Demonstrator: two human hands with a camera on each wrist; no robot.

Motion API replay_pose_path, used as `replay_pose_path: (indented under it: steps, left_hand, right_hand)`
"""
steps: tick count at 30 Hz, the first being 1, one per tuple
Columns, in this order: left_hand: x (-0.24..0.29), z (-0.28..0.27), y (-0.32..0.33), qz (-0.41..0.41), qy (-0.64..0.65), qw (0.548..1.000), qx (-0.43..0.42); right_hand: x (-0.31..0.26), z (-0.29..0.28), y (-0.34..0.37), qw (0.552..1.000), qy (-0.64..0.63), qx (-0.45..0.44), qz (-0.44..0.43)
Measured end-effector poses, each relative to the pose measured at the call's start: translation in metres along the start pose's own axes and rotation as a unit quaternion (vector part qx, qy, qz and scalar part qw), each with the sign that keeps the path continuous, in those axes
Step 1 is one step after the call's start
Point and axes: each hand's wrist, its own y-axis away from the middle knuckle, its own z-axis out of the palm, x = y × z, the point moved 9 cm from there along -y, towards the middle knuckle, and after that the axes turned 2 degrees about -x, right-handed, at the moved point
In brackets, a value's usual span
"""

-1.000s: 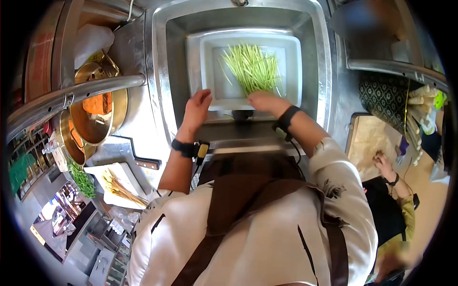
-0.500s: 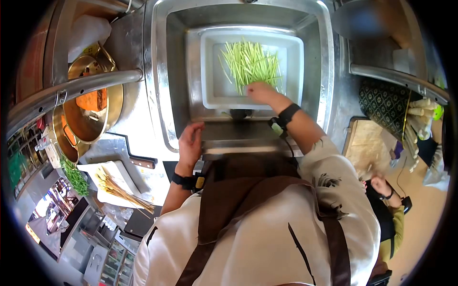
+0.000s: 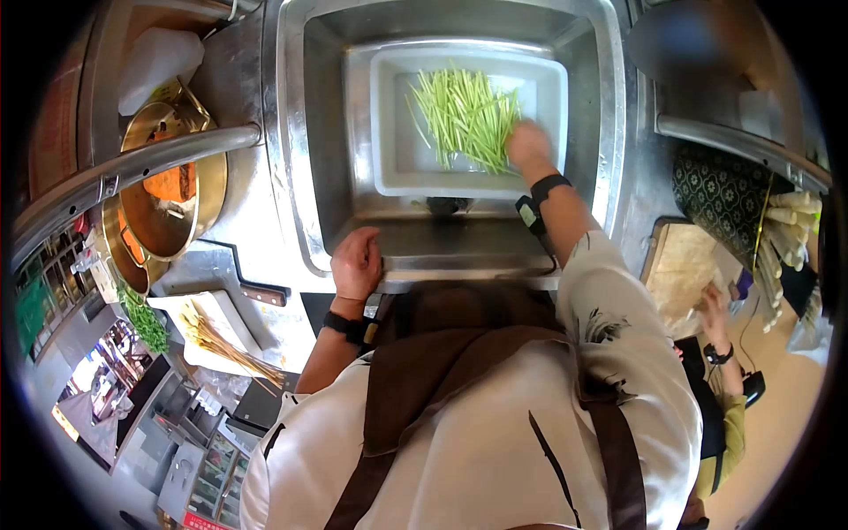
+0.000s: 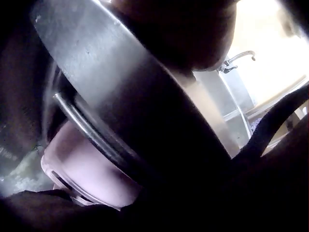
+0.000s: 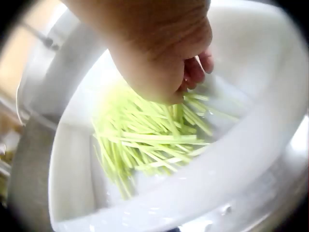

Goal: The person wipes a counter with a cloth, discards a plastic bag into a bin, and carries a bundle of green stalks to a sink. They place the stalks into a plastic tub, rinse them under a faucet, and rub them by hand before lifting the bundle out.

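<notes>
A loose pile of long, thin cut green stems [image 3: 466, 119] lies in a white rectangular tub [image 3: 382, 132] inside the steel sink. My right hand [image 3: 530, 146], blurred, is at the right edge of the pile. In the right wrist view this hand [image 5: 159, 53] is over the stems [image 5: 149, 135] with its fingertips bent inward; its palm side is hidden, and I cannot tell whether it holds any stems. My left hand [image 3: 356, 263] hangs loosely curled at the sink's near left corner, holding nothing. The left wrist view is mostly dark.
The steel sink [image 3: 323, 150] surrounds the tub. On the left counter are brass-coloured pots [image 3: 212, 208], a knife [image 3: 263, 293] and a white board [image 3: 231, 320] with pale stalks. Another person's hand [image 3: 714, 309] is over a wooden board [image 3: 676, 265] at the right.
My right hand has moved from the near end of the stems to their right side. The left hand has drawn back from the tub's near left corner to the sink's front edge.
</notes>
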Motion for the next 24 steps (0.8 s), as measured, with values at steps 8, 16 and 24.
replay_pose_path:
  steps: [8, 16, 24]
  left_hand:
    - [-0.002, -0.001, -0.001, -0.001, -0.022, 1.0, 0.009]
    - [-0.007, -0.002, -0.002, -0.028, -0.025, 0.999, 0.004]
    - [-0.006, -0.003, -0.003, -0.02, -0.032, 0.999, 0.016]
  right_hand:
    - [-0.007, 0.01, -0.026, 0.963, -0.232, 0.02, 0.136]
    - [-0.043, -0.013, -0.029, 0.978, -0.184, -0.019, 0.094]
    - [-0.13, -0.076, 0.003, 0.939, -0.078, 0.246, -0.227]
